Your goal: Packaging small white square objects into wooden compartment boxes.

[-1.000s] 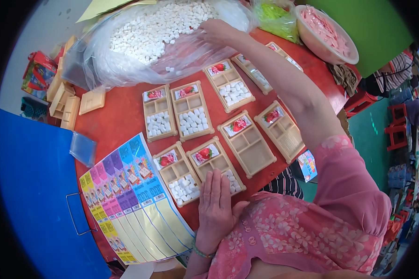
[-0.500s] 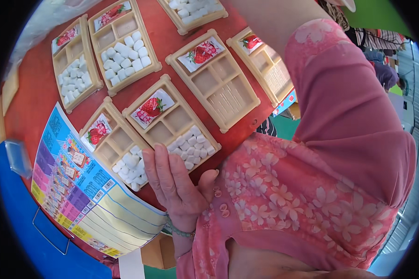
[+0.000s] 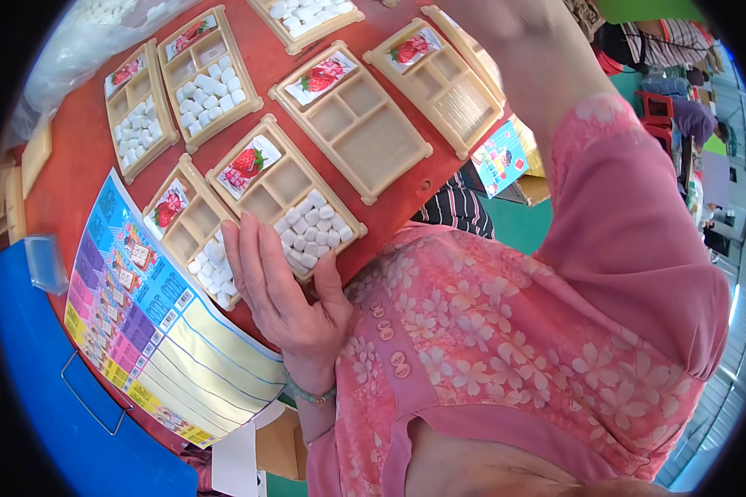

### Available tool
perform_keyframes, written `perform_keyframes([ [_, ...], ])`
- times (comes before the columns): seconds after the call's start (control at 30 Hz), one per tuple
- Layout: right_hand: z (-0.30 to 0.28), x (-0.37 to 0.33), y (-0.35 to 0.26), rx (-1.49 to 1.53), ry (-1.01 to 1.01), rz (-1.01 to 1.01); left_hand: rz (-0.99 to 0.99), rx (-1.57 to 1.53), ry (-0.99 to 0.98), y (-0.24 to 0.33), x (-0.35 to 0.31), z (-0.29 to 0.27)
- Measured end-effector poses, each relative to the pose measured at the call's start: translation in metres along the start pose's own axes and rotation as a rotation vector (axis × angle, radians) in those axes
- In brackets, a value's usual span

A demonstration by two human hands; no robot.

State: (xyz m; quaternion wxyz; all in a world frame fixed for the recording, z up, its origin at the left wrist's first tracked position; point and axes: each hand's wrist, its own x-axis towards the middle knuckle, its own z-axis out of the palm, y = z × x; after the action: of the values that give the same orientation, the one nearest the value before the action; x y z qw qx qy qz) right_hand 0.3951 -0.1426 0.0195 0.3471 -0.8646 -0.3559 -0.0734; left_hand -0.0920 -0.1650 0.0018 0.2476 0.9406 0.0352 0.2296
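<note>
My left hand (image 3: 278, 286), a green bead bracelet on its wrist, lies with fingers stretched out and thumb apart over the near edges of two tan plastic trays. Under its fingertips are the narrow left tray (image 3: 202, 217) and the wider tray (image 3: 304, 184) beside it. Both hold small white pillow-shaped sweets (image 3: 317, 228) in the large compartment and a strawberry sachet (image 3: 249, 164) in the top one. My right forearm (image 3: 547, 74) reaches to the top edge; its hand is blurred and cut off, so its fingers are hidden. Below it lies a tray with a sachet but no sweets (image 3: 439, 83).
Another sachet tray (image 3: 379, 153) stands mid-table; several filled trays (image 3: 253, 99) stand farther back. A printed colour sheet (image 3: 149, 306) curls over the left table edge. A clear plastic bag (image 3: 83, 50) lies far left. A blue surface with a wire handle (image 3: 95, 398) stands lower left.
The whole view has shifted, so the trays appear farther left and up. My right forearm shows farther right, uncovering more of the right-hand trays. My left hand keeps its place on the two trays.
</note>
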Motion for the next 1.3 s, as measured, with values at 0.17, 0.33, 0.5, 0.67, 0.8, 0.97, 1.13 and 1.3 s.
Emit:
perform_keyframes([
  [0.17,-0.101,-0.187,-0.11,0.536,-0.139,0.24,0.069,-0.102,0.033,0.017,0.008,0.007],
  [0.33,-0.082,-0.296,-0.119,0.24,-0.242,-0.043,0.106,0.02,-0.086,0.024,0.016,0.016],
  [0.5,-0.071,-0.334,-0.12,0.084,-0.077,-0.368,0.076,0.05,-0.121,0.028,0.013,0.024],
  [0.67,-0.067,-0.343,-0.111,0.038,-0.05,-0.43,0.067,0.089,-0.161,0.031,0.012,0.025],
  [0.8,-0.063,-0.35,-0.109,0.046,-0.039,-0.4,0.062,0.084,-0.195,0.032,0.011,0.025],
  [0.97,-0.06,-0.352,-0.109,0.052,0.007,-0.374,0.064,0.085,-0.218,0.031,0.013,0.026],
  [1.13,-0.061,-0.351,-0.109,0.024,0.014,-0.36,0.073,0.087,-0.249,0.032,0.015,0.022],
  [1.3,-0.058,-0.348,-0.101,0.41,0.145,-0.167,0.101,0.093,-0.196,0.032,0.025,0.016],
])
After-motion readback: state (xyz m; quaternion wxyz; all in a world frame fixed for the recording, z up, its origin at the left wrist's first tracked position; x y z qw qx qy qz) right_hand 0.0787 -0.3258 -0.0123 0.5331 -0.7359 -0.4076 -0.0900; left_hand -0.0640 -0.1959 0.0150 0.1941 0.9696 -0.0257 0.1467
